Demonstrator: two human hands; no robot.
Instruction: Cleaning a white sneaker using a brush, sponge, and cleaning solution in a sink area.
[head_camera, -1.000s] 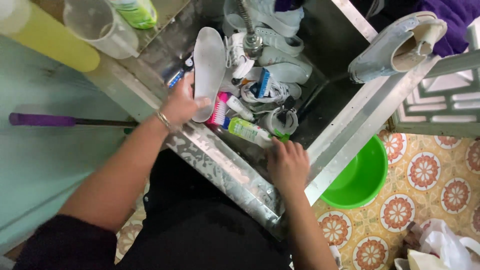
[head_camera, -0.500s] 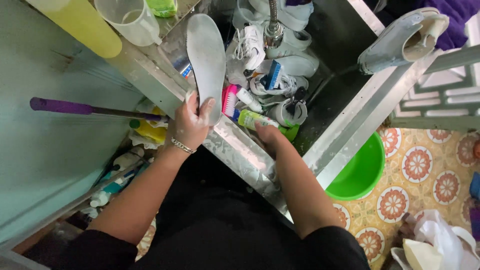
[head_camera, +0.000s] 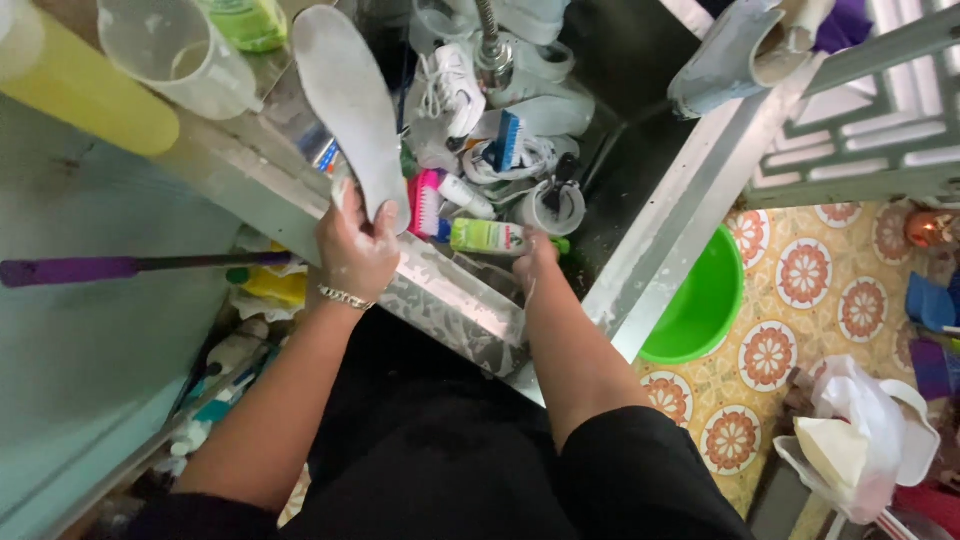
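While the left hand (head_camera: 355, 250) grips a white insole (head_camera: 350, 105) by its heel end, fingers clenched round it, the insole stands lifted out of the sink (head_camera: 455, 300), toe pointing away over the rim. A second ago it lay flat among the clutter in the basin with that hand only resting on it; half a second ago it was already rising. So the insole has been picked out of the wash and is now held clear, in the air above the sink's near-left edge.

The right hand (head_camera: 535, 255) has gone lower into the basin and now sits beside a green tube (head_camera: 488, 237). Its fingers are mostly hidden behind the sink wall, so I cannot tell whether they hold anything.

Of packages: the tube is light green, lying on its side with a darker green cap toward the right. Next to it is a pink brush (head_camera: 428, 200), and further in a blue brush (head_camera: 505, 140) rests on white shoes (head_camera: 455, 85). On the tabletop at upper left lie a yellow cylinder (head_camera: 95, 100), a clear jug (head_camera: 165, 50) and a green bottle (head_camera: 250, 20). A green basin (head_camera: 705, 305) sits on the tiled floor (head_camera: 800, 260).
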